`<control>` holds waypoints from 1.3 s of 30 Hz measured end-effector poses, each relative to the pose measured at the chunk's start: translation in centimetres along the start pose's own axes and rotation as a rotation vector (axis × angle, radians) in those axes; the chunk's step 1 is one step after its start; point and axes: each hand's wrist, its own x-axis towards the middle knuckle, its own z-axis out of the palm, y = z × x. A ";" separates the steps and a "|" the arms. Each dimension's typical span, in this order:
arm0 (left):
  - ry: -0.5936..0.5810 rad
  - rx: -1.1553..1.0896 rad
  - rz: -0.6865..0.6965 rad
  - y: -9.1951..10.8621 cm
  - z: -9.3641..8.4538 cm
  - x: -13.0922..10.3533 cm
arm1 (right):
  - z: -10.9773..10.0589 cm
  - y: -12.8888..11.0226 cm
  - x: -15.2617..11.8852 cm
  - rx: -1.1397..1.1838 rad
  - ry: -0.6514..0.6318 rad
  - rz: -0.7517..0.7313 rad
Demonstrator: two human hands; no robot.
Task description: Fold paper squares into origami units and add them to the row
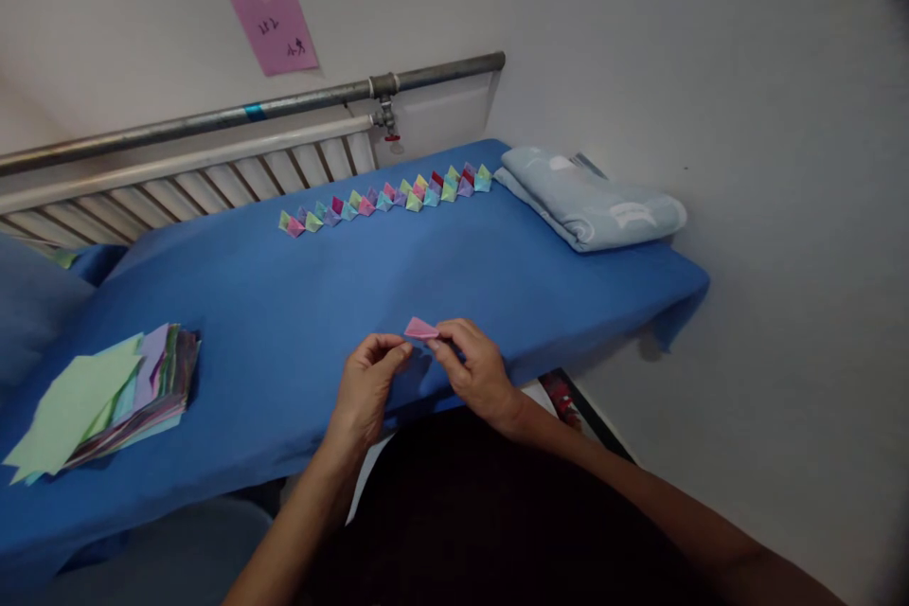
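A small folded piece of pink paper [421,329] is pinched between the thumb and fingers of my right hand [477,367], just above the near side of the bed-like surface. Its pointed end faces left, towards my left hand [369,383]. The thumb and forefinger of that hand are pressed together close beside the paper, and nothing shows between them. Farther back lies a row of small folded paper pieces [384,200] in pink, green, blue, purple and red, set in a zigzag. At the left rests a stack of coloured paper sheets [75,402], pale green on top.
A blue cloth [270,312] covers the surface. On its right end sits a folded light-blue blanket [600,204]. A radiator [191,194] and a metal pipe [305,101] run along the wall behind, below a pink paper note [276,30].
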 end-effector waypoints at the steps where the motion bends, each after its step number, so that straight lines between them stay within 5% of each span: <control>1: 0.025 0.009 0.016 0.0 -0.2 0.1 | 0.0 -0.2 0.1 0.103 0.014 0.108; 6: -0.102 0.041 0.046 0.5 -0.6 0.1 | -0.2 -1.0 0.6 0.441 -0.053 0.368; 13: -0.079 0.057 0.029 0.7 -0.5 -0.3 | -0.2 -1.0 0.4 0.534 -0.123 0.375; 20: -0.146 0.237 0.105 0.9 -0.9 -0.4 | -0.6 -1.0 0.7 0.332 -0.137 0.221; 26: -0.246 0.670 0.519 0.8 -1.8 0.4 | -1.1 -0.2 1.3 0.058 -0.226 -0.086; 32: -0.131 1.106 1.037 -1.0 -2.0 1.9 | -0.3 1.5 1.2 -0.370 -0.174 -0.346; 39: -0.174 1.358 1.027 -3.3 -2.3 1.2 | -0.4 2.2 0.2 -0.425 -0.334 -0.398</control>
